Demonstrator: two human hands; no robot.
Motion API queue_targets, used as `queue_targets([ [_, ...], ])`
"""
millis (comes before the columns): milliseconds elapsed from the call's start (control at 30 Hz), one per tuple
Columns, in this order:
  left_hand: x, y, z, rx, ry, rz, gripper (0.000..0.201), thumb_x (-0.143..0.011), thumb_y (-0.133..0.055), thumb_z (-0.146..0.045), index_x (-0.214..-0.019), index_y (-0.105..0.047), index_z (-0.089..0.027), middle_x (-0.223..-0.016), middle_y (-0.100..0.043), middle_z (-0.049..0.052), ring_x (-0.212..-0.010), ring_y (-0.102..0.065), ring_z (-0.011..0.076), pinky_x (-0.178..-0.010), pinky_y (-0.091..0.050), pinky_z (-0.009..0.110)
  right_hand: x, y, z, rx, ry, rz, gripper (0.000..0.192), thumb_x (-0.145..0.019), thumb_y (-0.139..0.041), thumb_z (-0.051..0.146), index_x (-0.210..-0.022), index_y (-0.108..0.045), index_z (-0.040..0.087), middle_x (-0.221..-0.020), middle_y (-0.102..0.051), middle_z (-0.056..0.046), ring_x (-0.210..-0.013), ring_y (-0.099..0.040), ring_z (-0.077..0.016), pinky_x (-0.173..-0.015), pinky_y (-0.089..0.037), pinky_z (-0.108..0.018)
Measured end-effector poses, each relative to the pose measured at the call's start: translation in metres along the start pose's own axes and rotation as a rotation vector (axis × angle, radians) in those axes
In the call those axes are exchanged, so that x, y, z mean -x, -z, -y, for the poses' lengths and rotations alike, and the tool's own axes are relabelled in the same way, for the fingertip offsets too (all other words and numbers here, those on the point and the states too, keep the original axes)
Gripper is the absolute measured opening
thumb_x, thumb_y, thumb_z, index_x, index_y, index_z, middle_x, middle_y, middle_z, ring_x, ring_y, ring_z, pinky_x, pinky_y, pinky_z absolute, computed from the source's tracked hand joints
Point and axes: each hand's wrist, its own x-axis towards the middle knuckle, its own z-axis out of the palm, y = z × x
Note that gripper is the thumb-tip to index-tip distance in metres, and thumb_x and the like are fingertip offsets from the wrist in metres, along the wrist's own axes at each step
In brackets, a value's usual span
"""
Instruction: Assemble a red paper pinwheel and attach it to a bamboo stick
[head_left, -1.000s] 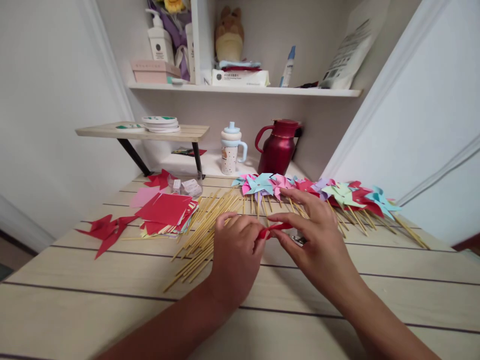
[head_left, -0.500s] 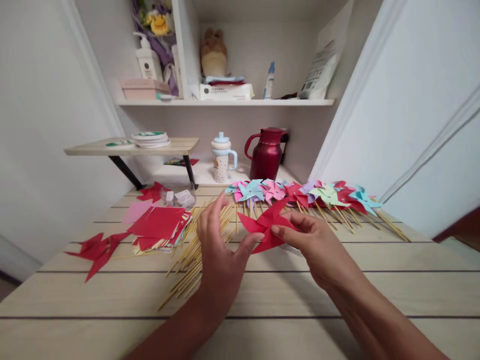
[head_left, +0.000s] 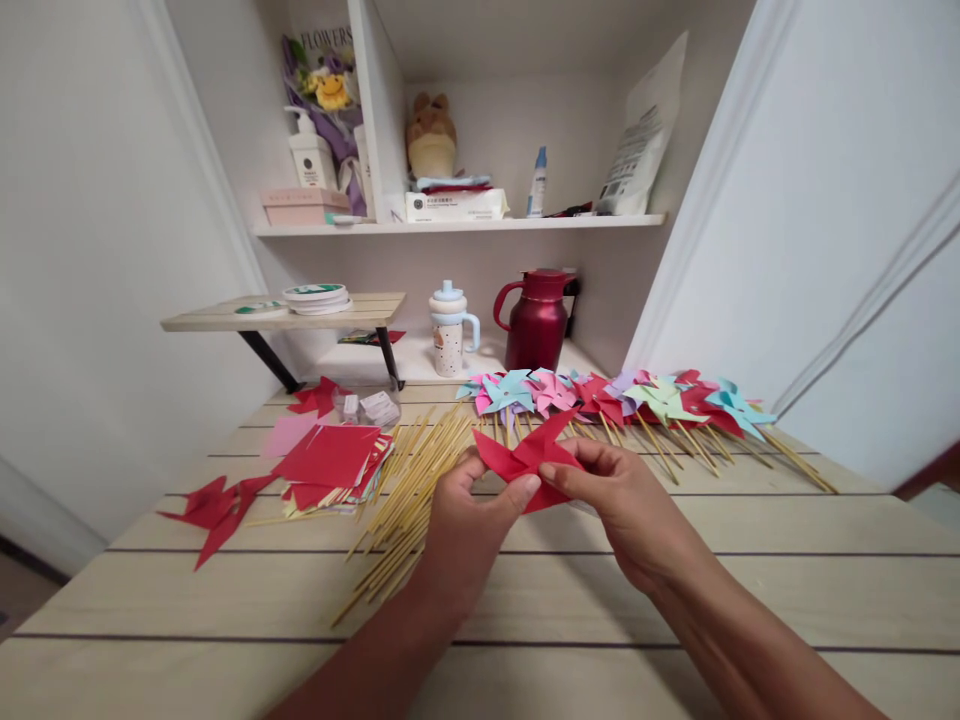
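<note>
- Red paper pinwheel (head_left: pixel 531 452) is held between both hands, raised over the desk (head_left: pixel 825 580) in front of the person, its pointed blades spread.
- Left hand (head_left: pixel 471 515): the thumb lies on the front of the pinwheel near its lower middle; the other fingers curl at the left, partly hidden by the paper. The gap is narrow, with paper in it.
- Right hand (head_left: pixel 626 495): thumb in front, index finger behind, the fingers pinch the pinwheel's right side.
- Bamboo sticks (head_left: pixel 409 490) lie in a loose, fanned heap beside the left hand, to its left and beyond it.
- Stack of paper squares (head_left: pixel 326 455), red on top with other colours at the edges, sits left of the sticks; a pink sheet (head_left: pixel 287 434) shows behind it.
- Folded red paper (head_left: pixel 214 510) rests left of the stack, and another red piece (head_left: pixel 315 397) lies farther back, near a clear container holding white packets (head_left: pixel 380 406).
- Row of pinwheels on sticks (head_left: pixel 508 391), in light blue, pink, red, purple and pale green, stretches along the back right.
- Behind the desk, a lidded cup (head_left: pixel 448 345) stands left of a dark red jug (head_left: pixel 536 330).
</note>
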Motion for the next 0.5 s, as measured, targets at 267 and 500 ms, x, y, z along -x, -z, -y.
queue_targets([
  [267, -0.0009, 0.0008, -0.0003, 0.007, 0.084, -0.052, 0.022, -0.075, -0.078, -0.032, -0.092, -0.079, -0.018, -0.101, -0.079, 0.008, -0.091, -0.072, 0.0227, -0.084, -0.056, 0.032, 0.0035, -0.0035, 0.0001, 0.03, 0.003, 0.025, 0.018, -0.067, -0.083, 0.033, -0.077, -0.076, 0.02, -0.074, -0.073, -0.001, -0.069, -0.063, -0.0172, -0.072, -0.048, -0.031],
  [500, 0.0018, -0.0034, -0.0044, 0.052, 0.152, -0.098, 0.022, -0.072, -0.079, -0.029, -0.087, -0.078, -0.014, -0.089, -0.079, 0.009, -0.08, -0.072, 0.0229, -0.078, -0.056, 0.033, 0.0053, -0.0054, -0.0009, 0.018, -0.016, 0.052, 0.018, -0.068, -0.083, 0.034, -0.076, -0.074, 0.02, -0.073, -0.073, 0.0, -0.068, -0.063, -0.016, -0.069, -0.048, -0.03],
])
